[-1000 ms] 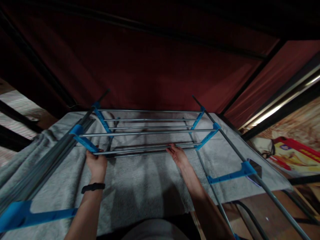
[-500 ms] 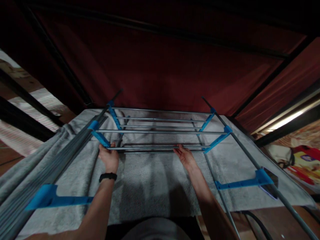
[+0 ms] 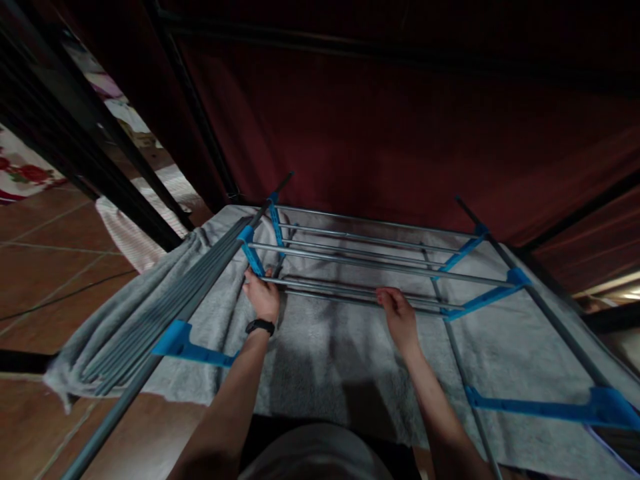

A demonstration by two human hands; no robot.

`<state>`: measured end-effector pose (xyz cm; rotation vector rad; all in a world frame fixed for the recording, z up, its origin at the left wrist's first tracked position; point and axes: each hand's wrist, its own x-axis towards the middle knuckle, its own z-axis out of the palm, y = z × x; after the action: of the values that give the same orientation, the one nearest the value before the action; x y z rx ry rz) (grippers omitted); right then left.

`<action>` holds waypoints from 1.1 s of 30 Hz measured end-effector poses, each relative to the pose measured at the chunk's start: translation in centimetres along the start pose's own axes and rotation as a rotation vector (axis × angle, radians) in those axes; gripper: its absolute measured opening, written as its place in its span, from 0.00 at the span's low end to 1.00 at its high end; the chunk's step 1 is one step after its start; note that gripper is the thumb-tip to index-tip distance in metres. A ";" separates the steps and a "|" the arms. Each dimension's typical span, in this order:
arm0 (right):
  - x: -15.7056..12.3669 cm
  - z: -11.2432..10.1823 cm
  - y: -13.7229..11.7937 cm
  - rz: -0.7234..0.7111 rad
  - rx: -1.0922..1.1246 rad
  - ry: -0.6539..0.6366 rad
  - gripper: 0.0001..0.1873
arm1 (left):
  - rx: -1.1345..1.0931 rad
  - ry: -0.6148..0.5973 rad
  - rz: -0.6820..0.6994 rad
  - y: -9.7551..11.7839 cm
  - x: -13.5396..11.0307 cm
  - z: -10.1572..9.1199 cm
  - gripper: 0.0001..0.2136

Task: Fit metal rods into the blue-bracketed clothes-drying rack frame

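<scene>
A rack of grey metal tubes and blue plastic brackets stands on a grey blanket. My left hand (image 3: 263,297), with a black band on the wrist, is closed around the left end of the lowest front rod (image 3: 325,287), where it meets a blue bracket (image 3: 253,259). Further right along the same rod, my right hand (image 3: 399,317) is closed, its fingertips pinching it; the rod is partly hidden there. The rod's right end meets another blue bracket (image 3: 477,305). Above run several parallel rods, including a front upper one (image 3: 350,259).
Loose grey tubes (image 3: 160,307) lie bundled on the blanket (image 3: 310,353) at the left. Lower blue brackets (image 3: 193,350) jut inward from the side poles. A dark red curtain (image 3: 350,140) hangs behind. Tiled floor (image 3: 60,267) shows at left.
The view has swung left, so the rack appears shifted right and more floor shows. My right hand's fingers have curled more tightly at the rod. My left hand stays at the rod's left end.
</scene>
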<state>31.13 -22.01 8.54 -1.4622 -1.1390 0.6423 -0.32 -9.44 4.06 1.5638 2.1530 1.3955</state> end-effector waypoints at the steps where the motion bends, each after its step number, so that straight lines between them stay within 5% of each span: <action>1: 0.2 0.4 -0.3 -0.095 -0.092 0.000 0.20 | -0.003 0.003 0.009 0.0 0.0 0.0 0.22; 6: 0.5 3.3 -0.8 -0.361 -0.449 -0.267 0.18 | -0.004 0.007 0.042 -0.2 -0.2 0.0 0.21; 12: 1.1 6.9 -1.7 -0.417 -0.868 -0.497 0.21 | -0.147 0.026 0.008 -0.3 -0.2 0.0 0.18; 23: 2.3 7.4 -1.6 -0.427 -0.960 -0.571 0.24 | -0.511 0.039 -0.113 -1.0 1.3 0.3 0.20; 29: 2.4 7.4 -1.4 -0.427 -0.928 -0.571 0.22 | -0.627 -0.138 -0.091 -1.4 2.0 0.2 0.15; 33: 2.3 7.4 -1.3 -0.426 -0.927 -0.574 0.22 | -0.673 -0.137 -0.120 -1.2 1.8 0.1 0.18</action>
<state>25.18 -16.91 8.50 -1.7244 -2.3314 0.2103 -1.84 -7.97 3.79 1.2001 1.4394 1.6696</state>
